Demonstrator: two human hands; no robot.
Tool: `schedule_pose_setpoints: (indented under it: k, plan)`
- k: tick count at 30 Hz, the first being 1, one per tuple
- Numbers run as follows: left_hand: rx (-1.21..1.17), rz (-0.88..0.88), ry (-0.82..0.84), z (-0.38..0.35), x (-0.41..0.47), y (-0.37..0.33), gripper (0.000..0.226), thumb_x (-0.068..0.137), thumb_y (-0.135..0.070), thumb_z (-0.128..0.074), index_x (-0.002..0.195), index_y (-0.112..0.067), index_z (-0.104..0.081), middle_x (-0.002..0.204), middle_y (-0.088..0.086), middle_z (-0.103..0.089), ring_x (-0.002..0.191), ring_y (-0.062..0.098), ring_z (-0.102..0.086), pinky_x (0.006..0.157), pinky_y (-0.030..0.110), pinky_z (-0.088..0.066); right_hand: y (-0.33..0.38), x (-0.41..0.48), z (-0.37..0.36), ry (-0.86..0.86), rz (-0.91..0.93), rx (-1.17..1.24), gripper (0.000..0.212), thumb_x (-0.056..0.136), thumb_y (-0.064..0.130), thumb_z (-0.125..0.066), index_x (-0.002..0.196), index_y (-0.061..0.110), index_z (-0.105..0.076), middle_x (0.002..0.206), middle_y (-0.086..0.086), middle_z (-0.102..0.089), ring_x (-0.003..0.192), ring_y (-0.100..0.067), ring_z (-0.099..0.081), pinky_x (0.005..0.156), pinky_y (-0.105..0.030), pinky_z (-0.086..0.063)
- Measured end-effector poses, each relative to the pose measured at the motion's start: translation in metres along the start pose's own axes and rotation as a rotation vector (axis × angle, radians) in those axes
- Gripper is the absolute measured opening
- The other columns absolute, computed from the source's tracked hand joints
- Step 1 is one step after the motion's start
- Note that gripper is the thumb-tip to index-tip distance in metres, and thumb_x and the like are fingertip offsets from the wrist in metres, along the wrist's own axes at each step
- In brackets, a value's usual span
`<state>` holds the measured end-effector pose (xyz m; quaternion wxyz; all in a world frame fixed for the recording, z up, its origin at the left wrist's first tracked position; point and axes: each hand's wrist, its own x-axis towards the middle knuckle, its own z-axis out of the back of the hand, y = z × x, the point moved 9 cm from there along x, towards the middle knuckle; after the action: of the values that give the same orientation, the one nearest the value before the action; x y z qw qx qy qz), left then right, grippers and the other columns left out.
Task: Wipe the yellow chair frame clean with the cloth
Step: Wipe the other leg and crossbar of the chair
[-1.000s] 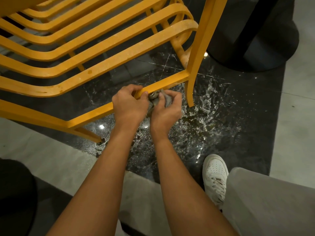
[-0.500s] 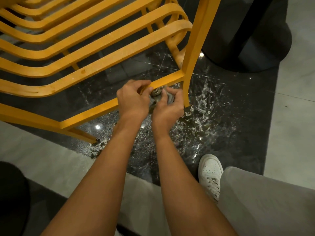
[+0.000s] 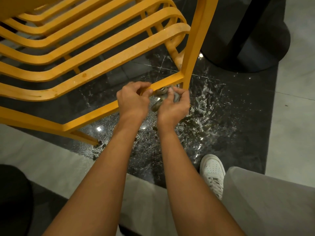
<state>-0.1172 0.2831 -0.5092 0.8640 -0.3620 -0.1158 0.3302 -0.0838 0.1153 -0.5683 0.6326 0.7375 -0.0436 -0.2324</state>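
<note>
Yellow chair frame (image 3: 95, 116) stands on the speckled black floor (image 3: 221, 116); we note our left hand (image 3: 133, 101) curled round its lower crossbar, near the leg. Our right hand (image 3: 173, 106) clutches the bunched grey cloth (image 3: 159, 99) just under that bar, beside the left; white shoe (image 3: 213, 169) lies well apart, nearer us

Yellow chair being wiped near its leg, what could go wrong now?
The dark floor around the chair leg looks wet and splashed, so the white shoe might slip. The cloth is bunched small in the right hand, so it may miss the speckled slats above.
</note>
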Motion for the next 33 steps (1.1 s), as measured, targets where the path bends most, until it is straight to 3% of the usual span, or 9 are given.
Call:
schedule_pose_setpoints:
  k: [4,6,10,15,20,25,31,33]
  plan:
    - [-0.014,0.014,0.006,0.000,-0.001,0.001,0.023,0.098,-0.024,-0.078,0.121,-0.025,-0.080,0.107,-0.011,-0.067,0.096,0.004,-0.059,0.066,-0.009,-0.034,0.016,0.026,0.013,-0.136,-0.002,0.023,0.011,0.100,-0.003,-0.062,0.109,-0.008,-0.064,0.093,-0.002,-0.067,0.068,0.021,-0.061,0.059,-0.004,-0.048]
    - [-0.013,0.009,-0.001,0.000,-0.001,0.001,0.024,0.097,-0.024,-0.078,0.121,-0.024,-0.080,0.110,-0.009,-0.069,0.096,0.005,-0.060,0.065,-0.007,-0.035,0.014,0.022,0.009,-0.107,-0.015,0.010,0.010,0.100,-0.003,-0.062,0.108,-0.008,-0.064,0.095,-0.007,-0.069,0.069,0.020,-0.061,0.059,-0.004,-0.048]
    - [-0.013,0.001,-0.006,0.001,-0.002,-0.001,0.024,0.097,-0.023,-0.078,0.121,-0.022,-0.080,0.110,-0.007,-0.070,0.094,0.005,-0.059,0.067,-0.010,-0.032,0.008,0.004,0.003,-0.010,0.015,-0.016,0.007,0.098,-0.009,-0.061,0.104,-0.012,-0.063,0.092,0.000,-0.065,0.069,0.024,-0.060,0.058,0.000,-0.045]
    - [-0.027,0.025,0.001,0.001,-0.002,0.000,0.024,0.097,-0.024,-0.078,0.121,-0.023,-0.080,0.107,-0.010,-0.069,0.096,0.005,-0.061,0.065,-0.010,-0.032,0.016,0.025,0.013,-0.117,-0.016,0.017,0.011,0.099,-0.004,-0.063,0.109,-0.008,-0.064,0.095,-0.002,-0.067,0.069,0.024,-0.059,0.059,-0.002,-0.047]
    - [-0.025,0.011,-0.003,0.001,-0.004,-0.002,0.024,0.097,-0.022,-0.078,0.121,-0.020,-0.080,0.105,-0.009,-0.067,0.089,0.003,-0.057,0.067,-0.010,-0.032,0.016,0.012,0.006,-0.014,0.024,-0.020,0.006,0.099,-0.007,-0.061,0.104,-0.010,-0.063,0.097,-0.006,-0.067,0.069,0.023,-0.060,0.057,-0.001,-0.045]
    - [-0.037,0.037,0.018,0.001,-0.005,-0.002,0.025,0.098,-0.023,-0.077,0.123,-0.022,-0.079,0.109,-0.009,-0.068,0.082,-0.006,-0.052,0.067,-0.012,-0.029,0.024,0.024,0.015,-0.100,0.029,0.021,0.009,0.099,-0.005,-0.063,0.106,-0.011,-0.064,0.099,-0.013,-0.070,0.064,0.022,-0.060,0.054,-0.002,-0.045]
    - [-0.024,0.030,0.006,0.002,-0.006,-0.003,0.025,0.098,-0.023,-0.077,0.123,-0.021,-0.079,0.109,-0.008,-0.068,0.083,-0.003,-0.051,0.068,-0.011,-0.030,0.017,0.015,0.008,-0.038,0.076,-0.068,0.004,0.097,-0.005,-0.066,0.100,-0.003,-0.066,0.097,-0.003,-0.071,0.076,0.018,-0.063,0.066,-0.001,-0.047]
    - [-0.028,0.036,0.014,0.002,-0.005,-0.002,0.025,0.097,-0.023,-0.078,0.122,-0.022,-0.079,0.111,-0.007,-0.071,0.089,0.000,-0.056,0.066,-0.011,-0.033,0.017,0.024,0.011,-0.073,0.055,-0.067,0.003,0.097,-0.002,-0.067,0.100,-0.001,-0.066,0.090,0.007,-0.066,0.075,0.020,-0.061,0.066,-0.003,-0.049]
